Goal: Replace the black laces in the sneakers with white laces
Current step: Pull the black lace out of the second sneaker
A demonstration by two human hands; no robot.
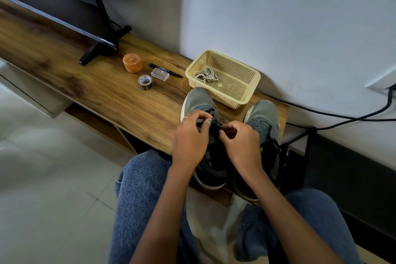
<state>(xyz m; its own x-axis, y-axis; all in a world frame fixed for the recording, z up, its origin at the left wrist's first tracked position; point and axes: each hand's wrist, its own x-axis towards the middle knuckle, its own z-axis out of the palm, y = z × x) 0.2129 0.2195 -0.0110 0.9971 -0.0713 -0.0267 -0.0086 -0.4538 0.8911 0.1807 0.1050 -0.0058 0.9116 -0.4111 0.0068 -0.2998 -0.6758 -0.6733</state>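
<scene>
Two grey sneakers stand toes-away on the wooden shelf [102, 92]. Over the left sneaker [198, 98], my left hand [190, 137] and my right hand [241, 141] both pinch the black lace [216, 125] at its upper eyelets. My hands hide most of the lacing. The right sneaker [262, 115] stands untouched beside it, its laces in shadow. White laces [204, 75] lie coiled in the left end of a cream plastic basket [250, 83] just behind the sneakers.
An orange lidded jar [132, 62], a tape roll [145, 82], a small clear box [159, 74] and a black marker [166, 70] lie left of the basket. A TV stand foot [100, 46] is at the back left. Black cables [342, 117] run along the wall at the right.
</scene>
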